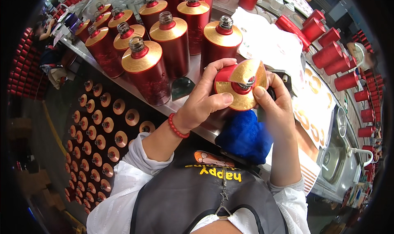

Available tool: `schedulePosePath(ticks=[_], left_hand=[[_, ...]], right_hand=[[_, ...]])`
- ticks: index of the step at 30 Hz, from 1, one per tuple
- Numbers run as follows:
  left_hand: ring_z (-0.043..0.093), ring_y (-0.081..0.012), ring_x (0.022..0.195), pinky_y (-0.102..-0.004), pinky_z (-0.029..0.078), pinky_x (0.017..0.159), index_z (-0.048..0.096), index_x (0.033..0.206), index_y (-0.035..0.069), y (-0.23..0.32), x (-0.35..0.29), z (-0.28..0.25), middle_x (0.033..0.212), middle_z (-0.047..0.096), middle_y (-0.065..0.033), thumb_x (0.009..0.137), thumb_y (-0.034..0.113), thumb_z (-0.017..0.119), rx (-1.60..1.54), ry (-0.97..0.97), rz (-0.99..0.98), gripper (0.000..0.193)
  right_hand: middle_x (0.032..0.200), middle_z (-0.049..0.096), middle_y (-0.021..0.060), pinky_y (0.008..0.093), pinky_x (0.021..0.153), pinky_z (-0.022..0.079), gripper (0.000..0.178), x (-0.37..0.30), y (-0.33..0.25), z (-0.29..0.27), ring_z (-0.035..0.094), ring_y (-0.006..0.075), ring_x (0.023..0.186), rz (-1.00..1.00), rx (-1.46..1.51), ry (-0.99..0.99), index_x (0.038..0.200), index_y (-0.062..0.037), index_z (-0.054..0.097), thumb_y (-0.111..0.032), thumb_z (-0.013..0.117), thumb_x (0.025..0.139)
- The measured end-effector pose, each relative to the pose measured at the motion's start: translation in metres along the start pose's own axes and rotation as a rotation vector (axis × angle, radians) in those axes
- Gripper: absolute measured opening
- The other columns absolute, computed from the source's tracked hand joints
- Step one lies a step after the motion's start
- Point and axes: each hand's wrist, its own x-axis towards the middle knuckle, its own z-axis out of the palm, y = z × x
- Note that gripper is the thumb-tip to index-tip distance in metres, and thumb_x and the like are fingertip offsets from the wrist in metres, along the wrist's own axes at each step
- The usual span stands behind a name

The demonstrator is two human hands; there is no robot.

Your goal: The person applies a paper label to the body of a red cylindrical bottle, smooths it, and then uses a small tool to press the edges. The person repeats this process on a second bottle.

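A red bottle (222,75) with a clear threaded glass neck is tilted between my hands, its top toward me. My left hand (201,96) is wrapped round its left side, thumb on the gold shoulder. A gold ring-shaped sticker (248,69) lies round the neck, with one part standing up off the shoulder. My right hand (279,100) pinches the sticker's right edge with thumb and fingers against the bottle. Below the bottle sits a crumpled blue cloth (245,136). The bottle's lower body is hidden behind my hands.
Several red bottles (143,76) with gold shoulders stand on the metal table at left. Sheets with gold ring stickers (307,121) lie at right, near a sink (334,162). Red bottles (327,55) line the far right. Rows of bottles (98,141) stand lower left.
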Motion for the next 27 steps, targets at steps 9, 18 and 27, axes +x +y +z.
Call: schedulePosePath(ticks=[9,18,27], left_hand=[[0.049,-0.0142,0.126,-0.0317,0.037,0.111,0.032,0.149,0.005,0.003,-0.001,0.0,0.136,0.05,-0.0084,0.095,0.016,0.054,-0.092,-0.001,-0.062,0.06],[0.05,-0.0212,0.132,-0.0378,0.04,0.112,0.029,0.15,0.004,-0.004,0.001,-0.003,0.142,0.048,-0.0133,0.092,0.031,0.064,0.098,-0.002,0.007,0.073],[0.049,-0.0192,0.124,-0.0344,0.04,0.108,0.036,0.145,0.006,-0.006,0.0,-0.002,0.133,0.047,-0.0119,0.088,0.024,0.07,0.109,0.029,0.01,0.069]], right_hand=[[0.117,0.057,0.0044,0.0217,0.068,0.045,0.021,-0.002,0.004,-0.002,0.053,0.0064,0.086,-0.006,-0.022,0.008,0.098,-0.0062,0.05,-0.015,0.07,0.096],[0.117,0.056,0.0041,0.0214,0.067,0.045,0.021,-0.002,0.006,-0.001,0.053,0.0061,0.086,-0.002,0.012,0.008,0.098,-0.0064,0.049,-0.014,0.069,0.097],[0.116,0.06,0.0065,0.0318,0.102,0.041,0.041,-0.001,0.0,0.001,0.054,0.0149,0.112,-0.142,-0.317,-0.037,0.118,-0.002,0.056,-0.026,0.076,0.091]])
